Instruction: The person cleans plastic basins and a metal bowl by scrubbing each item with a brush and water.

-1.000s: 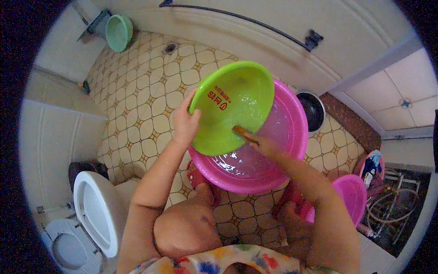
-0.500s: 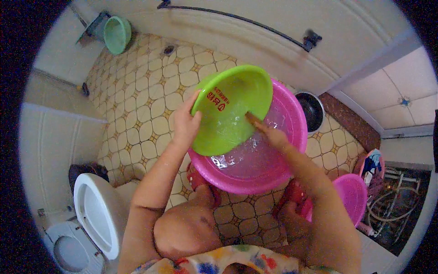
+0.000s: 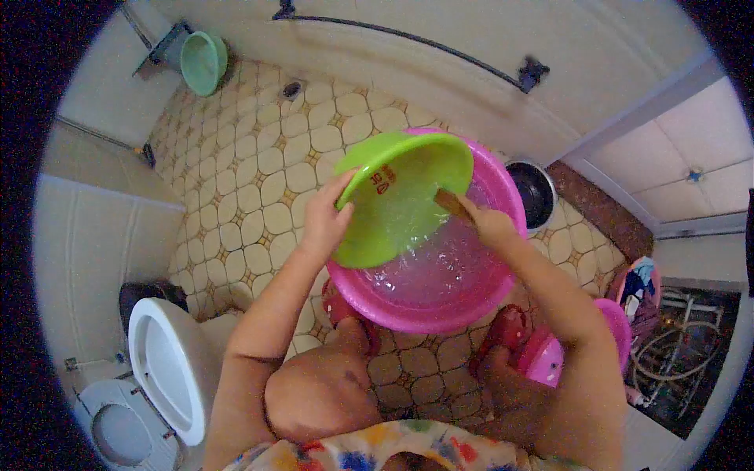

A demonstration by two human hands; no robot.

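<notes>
A green basin (image 3: 393,212) with red lettering is tilted over a large pink basin (image 3: 424,310) that holds water. My left hand (image 3: 327,213) is closed on the green basin's left rim, thumb on the inside. In my right hand (image 3: 491,228) is a brown brush (image 3: 453,206), its end at the green basin's inner right side. The fingers of my right hand are wrapped round the brush, partly hidden. Water glints along the lower part of the green basin where it dips into the pink one.
Behind the pink basin, by the doorsill, stands a dark round bowl (image 3: 531,196). Another pink basin (image 3: 542,357) and a pink basket of clothes (image 3: 638,290) are at the right. A white toilet (image 3: 165,369) is at left; a pale green basin (image 3: 204,64) stands far back.
The green basin has tipped more steeply, its top edge now lower. My right hand has moved up and to the right with the brush. My left hand still grips the rim.
</notes>
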